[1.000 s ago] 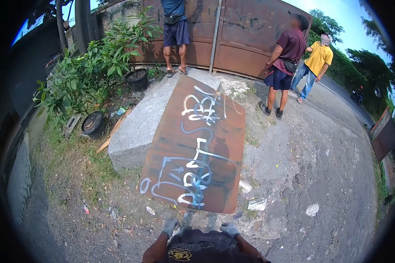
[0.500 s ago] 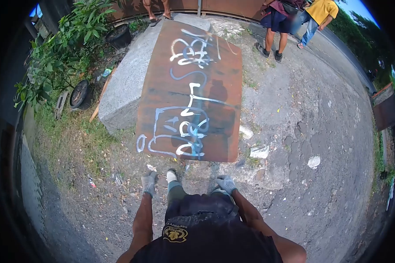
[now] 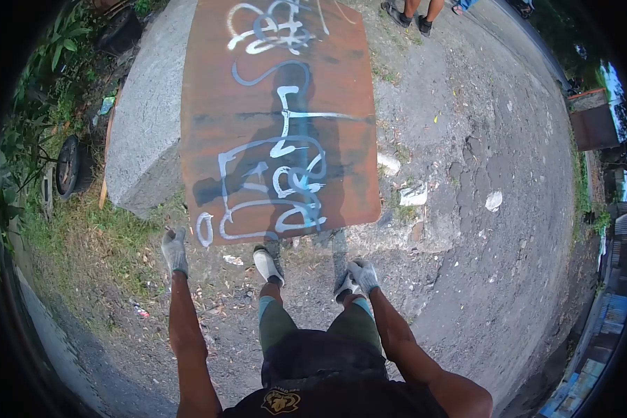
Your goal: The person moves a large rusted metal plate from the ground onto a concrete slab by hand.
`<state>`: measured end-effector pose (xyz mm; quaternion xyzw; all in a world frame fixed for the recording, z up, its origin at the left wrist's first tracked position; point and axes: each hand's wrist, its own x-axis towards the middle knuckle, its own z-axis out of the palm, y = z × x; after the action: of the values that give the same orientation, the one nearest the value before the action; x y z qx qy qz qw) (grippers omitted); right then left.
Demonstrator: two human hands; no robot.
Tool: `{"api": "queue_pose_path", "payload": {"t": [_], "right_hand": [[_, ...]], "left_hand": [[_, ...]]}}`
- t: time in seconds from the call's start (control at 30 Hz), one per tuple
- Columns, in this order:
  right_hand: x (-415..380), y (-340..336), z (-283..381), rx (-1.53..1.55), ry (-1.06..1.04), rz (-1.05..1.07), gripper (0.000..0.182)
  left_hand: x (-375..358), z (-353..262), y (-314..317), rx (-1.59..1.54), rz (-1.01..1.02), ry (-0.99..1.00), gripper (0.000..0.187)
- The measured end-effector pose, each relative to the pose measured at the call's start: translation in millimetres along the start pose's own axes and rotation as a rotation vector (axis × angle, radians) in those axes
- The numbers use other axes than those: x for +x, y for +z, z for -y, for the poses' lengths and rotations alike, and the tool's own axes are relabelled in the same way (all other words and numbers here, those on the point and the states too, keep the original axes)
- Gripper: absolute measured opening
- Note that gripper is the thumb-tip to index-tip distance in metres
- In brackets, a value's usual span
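A large rust-brown sheet with white and blue painted scrawls lies in front of me, beside a grey concrete block. My left hand, in a light grey glove, hangs just off the sheet's near left corner, apart from it. Its fingers look loosely apart and hold nothing I can see. My right hand, gloved the same way, is beside my right shoe, short of the sheet's near edge. Its fingers are loosely bent, with nothing visible in them. My shadow falls across the sheet.
The concrete block borders the sheet on the left. A tire and leafy plants stand farther left. White rubble lies to the right on rough ground. Another person's legs show at the top.
My view has come nearer to the sheet and tilted down. My left hand has moved out to the left, toward the sheet's corner. The people at the top have mostly left the view.
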<state>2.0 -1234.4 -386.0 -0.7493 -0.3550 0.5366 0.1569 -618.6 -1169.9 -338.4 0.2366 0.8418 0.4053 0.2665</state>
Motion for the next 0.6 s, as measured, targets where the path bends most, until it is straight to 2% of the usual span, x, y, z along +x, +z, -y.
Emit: {"api": "queue_pose_path", "payload": {"t": [0.1,0.17,0.2,0.3,0.33,0.37,0.43,0.47,0.57,0.6], "right_hand": [[61.6,38.2,-51.6,0.046,-0.013,-0.105,0.035],[96.0,58.8,-45.6,0.131,0.034,-0.126,0.036],[89.8,65.5,-18.5,0.223,0.080,-0.170,0.037],[145.5,88.8,-52.9,0.264,0.112,-0.205,0.039],[159.3,92.4,-61.3,0.073,-0.001,-0.276,0.041],[171.6,100.7,-69.4,0.143,0.058,-0.294,0.042],[183.1,108.6,-66.6,0.280,0.179,-0.329,0.044],[188.6,107.1,-64.2,0.351,0.224,-0.271,0.043],[200.5,113.0,-53.2,0.551,0.345,-0.289,0.042],[206.6,114.9,-56.5,0.642,0.374,-0.259,0.041]], "left_hand": [[40.7,10.7,25.1,0.023,-0.023,0.008,0.056],[62.9,13.7,47.7,0.045,-0.033,0.005,0.059],[70.1,16.7,57.0,0.056,-0.040,0.008,0.061],[84.3,22.8,86.8,-0.005,0.042,-0.035,0.066],[92.0,32.1,96.8,-0.017,0.066,0.032,0.063],[97.2,39.1,102.9,-0.109,0.116,-0.060,0.060],[89.2,34.1,126.2,-0.292,0.217,-0.246,0.055],[87.8,29.5,139.4,-0.311,0.257,-0.263,0.051],[68.0,-25.4,179.8,-0.278,0.380,-0.178,0.049],[61.6,-43.5,192.7,-0.227,0.364,-0.069,0.051]]}}
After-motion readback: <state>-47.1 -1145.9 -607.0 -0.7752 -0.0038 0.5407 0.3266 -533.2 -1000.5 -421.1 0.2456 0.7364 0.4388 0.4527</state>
